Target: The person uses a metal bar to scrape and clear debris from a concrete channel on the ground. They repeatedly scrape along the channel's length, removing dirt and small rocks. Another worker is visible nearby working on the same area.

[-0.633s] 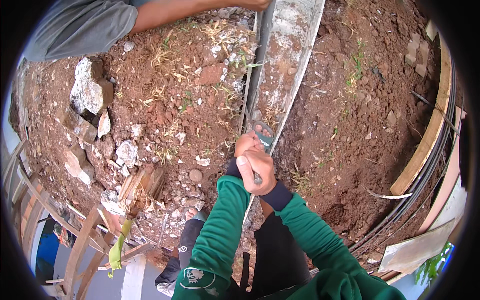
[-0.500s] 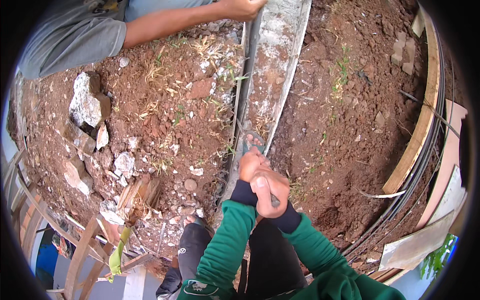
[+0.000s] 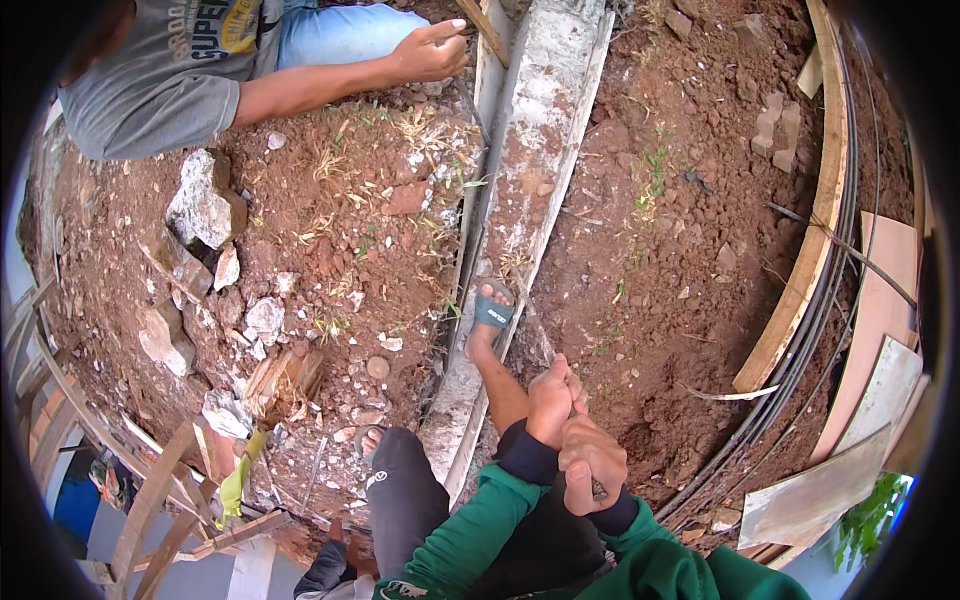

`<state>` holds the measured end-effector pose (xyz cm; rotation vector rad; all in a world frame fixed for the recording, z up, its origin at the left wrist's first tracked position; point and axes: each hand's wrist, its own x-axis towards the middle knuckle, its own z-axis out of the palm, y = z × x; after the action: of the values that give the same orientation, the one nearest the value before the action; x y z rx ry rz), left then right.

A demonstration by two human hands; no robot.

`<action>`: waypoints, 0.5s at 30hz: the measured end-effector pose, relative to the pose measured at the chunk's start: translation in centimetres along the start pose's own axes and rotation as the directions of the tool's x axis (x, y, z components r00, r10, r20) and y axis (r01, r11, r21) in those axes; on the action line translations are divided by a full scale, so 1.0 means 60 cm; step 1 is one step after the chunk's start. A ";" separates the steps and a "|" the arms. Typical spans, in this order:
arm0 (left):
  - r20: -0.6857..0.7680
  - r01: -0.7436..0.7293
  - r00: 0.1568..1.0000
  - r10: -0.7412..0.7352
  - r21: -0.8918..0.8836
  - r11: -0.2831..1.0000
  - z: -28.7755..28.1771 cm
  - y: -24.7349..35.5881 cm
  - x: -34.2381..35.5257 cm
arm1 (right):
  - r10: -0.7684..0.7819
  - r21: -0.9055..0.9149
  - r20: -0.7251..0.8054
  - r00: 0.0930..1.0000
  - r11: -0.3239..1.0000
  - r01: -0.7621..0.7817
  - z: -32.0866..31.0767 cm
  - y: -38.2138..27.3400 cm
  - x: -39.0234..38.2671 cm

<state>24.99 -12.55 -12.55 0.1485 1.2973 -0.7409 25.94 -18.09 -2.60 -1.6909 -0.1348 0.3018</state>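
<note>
My left hand [image 3: 553,400] and my right hand [image 3: 592,462] are closed one behind the other around a grey bar [image 3: 600,491], its butt end showing beside my right thumb. Most of the bar is hidden by my fingers; a blurred grey length seems to run on past my left hand toward the soil. To the left of my hands, a foot in a dark green sandal [image 3: 493,310] stands on a long, pale concrete strip [image 3: 545,110] with raised edges. Both of my forearms are in green sleeves with dark cuffs.
At the upper left a co-worker's hand [image 3: 432,52] is near a wooden stick [image 3: 484,32]. Pale rocks [image 3: 205,200] and a broken wood stump [image 3: 285,385] lie on the left soil. A curved plank [image 3: 815,240], black cables [image 3: 800,400] and boards [image 3: 820,490] border the right.
Both hands, still closed on the bar, have moved right and down, uncovering the sandalled foot. The co-worker's hand has moved left and down, away from the concrete strip. The view has shifted slightly.
</note>
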 end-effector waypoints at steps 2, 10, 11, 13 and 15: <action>-0.003 0.043 0.999 -0.043 0.006 0.999 0.016 -0.012 0.014 | 0.000 -0.047 -0.002 1.000 0.999 0.000 -0.012 0.006 -0.007; 0.008 -0.052 0.999 0.052 0.201 0.978 -0.004 -0.035 0.077 | 0.037 -0.133 -0.035 0.999 0.990 -0.041 -0.028 0.042 -0.018; 0.004 -0.071 0.997 0.073 0.239 0.968 -0.011 -0.037 0.075 | 0.044 -0.124 -0.054 0.998 0.991 -0.051 -0.026 0.040 -0.023; -0.005 -0.007 1.000 0.008 0.185 0.983 -0.015 -0.030 0.059 | 0.059 -0.108 -0.081 0.995 0.992 -0.067 -0.025 0.037 -0.034; 0.024 0.027 0.999 -0.032 0.178 0.984 -0.031 -0.019 0.044 | 0.077 -0.092 -0.086 0.993 0.992 -0.085 -0.020 0.035 -0.046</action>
<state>23.02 -13.57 -15.17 0.2630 1.2089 -0.8813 23.46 -20.24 -4.21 -1.8043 -0.0194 0.2894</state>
